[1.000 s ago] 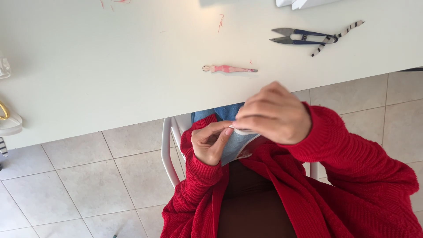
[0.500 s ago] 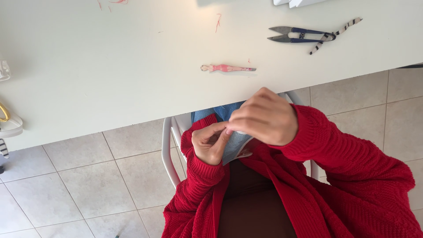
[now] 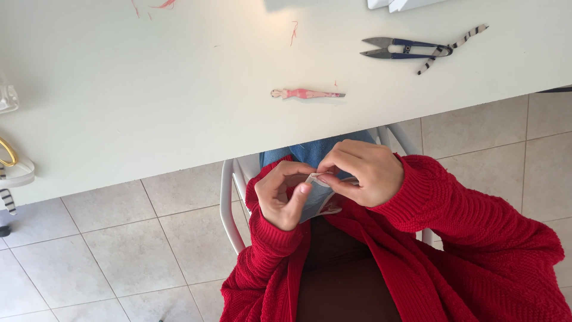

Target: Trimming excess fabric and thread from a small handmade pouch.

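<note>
Pinching a small piece of grey-blue fabric (image 3: 316, 200) between both hands, held over the lap, just near of the tabletop (image 3: 149, 107) edge. Head view: left hand (image 3: 285, 194) curled, thumb and fingertips pressed on the fabric's left edge; right hand (image 3: 363, 173) closed over its top, fingers pinching the upper edge. Hands touch each other around the fabric. Whether a needle is held, cannot tell. Both arms in red knit cardigan sleeves (image 3: 471, 220); blue cloth (image 3: 316, 149) shows just beyond the hands, under the tabletop edge. White chair frame (image 3: 229, 203) visible left of the hands, over beige floor tiles (image 3: 119, 250).

On the white tabletop: pink doll-shaped seam ripper or small tool (image 3: 307, 94) lying flat, far of the hands; blue-handled thread snips (image 3: 405, 49) with a striped cord at far right; red thread scraps (image 3: 294, 30) far centre; yellow-handled scissors (image 3: 9, 154) partly cut off at the left edge.
</note>
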